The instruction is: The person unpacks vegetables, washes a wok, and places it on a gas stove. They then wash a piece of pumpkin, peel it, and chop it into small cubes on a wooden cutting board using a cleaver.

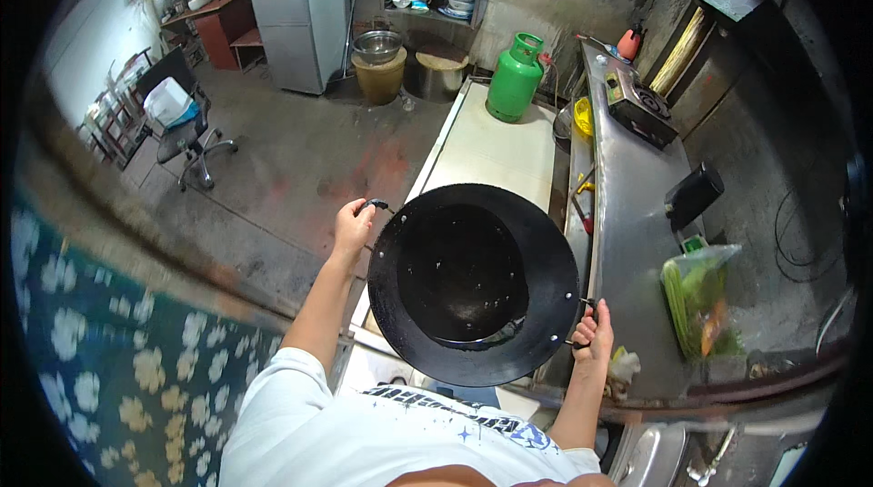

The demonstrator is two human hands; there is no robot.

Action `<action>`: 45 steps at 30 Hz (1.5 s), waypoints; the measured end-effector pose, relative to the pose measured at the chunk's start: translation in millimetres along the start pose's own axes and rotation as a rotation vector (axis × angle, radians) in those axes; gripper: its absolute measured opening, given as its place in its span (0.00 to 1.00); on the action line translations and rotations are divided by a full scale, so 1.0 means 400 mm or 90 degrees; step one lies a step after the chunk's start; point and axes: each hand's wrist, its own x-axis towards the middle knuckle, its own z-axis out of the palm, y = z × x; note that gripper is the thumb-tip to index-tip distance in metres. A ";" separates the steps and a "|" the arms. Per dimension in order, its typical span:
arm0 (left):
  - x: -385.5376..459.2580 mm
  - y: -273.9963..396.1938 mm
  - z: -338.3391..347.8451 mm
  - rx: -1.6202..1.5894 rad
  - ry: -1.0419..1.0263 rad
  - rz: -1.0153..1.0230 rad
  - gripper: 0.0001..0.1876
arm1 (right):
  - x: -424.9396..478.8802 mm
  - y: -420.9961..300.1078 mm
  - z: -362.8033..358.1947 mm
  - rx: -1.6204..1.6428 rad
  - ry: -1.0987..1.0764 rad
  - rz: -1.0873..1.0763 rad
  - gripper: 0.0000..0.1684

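Observation:
A large black wok (470, 269) is held up in front of my body, with dark liquid (464, 275) pooled in its bowl. My left hand (354, 224) grips the loop handle on the wok's left side. On the opposite side, my right hand (595, 333) is closed around the other loop handle. Riveted brackets join both handles to the rim. Beneath the wok, part of a long white-topped surface (501, 153) is hidden.
A green gas cylinder (515, 81) stands at the white surface's far end. Along the right runs a steel counter (624, 214) with a portable gas stove (641, 108), a black container (694, 195) and bagged vegetables (702, 303). Behind me at right is a sink (651, 456). A swivel chair (184, 136) stands left.

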 end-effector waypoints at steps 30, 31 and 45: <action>1.383 0.496 1.280 -0.077 -0.374 0.057 0.32 | 1.318 -0.930 0.621 0.200 -0.083 -0.072 0.18; 1.431 0.509 1.353 -0.085 -0.408 0.054 0.31 | 1.326 -0.966 0.623 0.208 -0.070 -0.091 0.18; 1.727 0.643 2.368 0.013 -0.669 0.075 0.31 | 1.597 -1.373 0.480 0.374 0.050 -0.301 0.21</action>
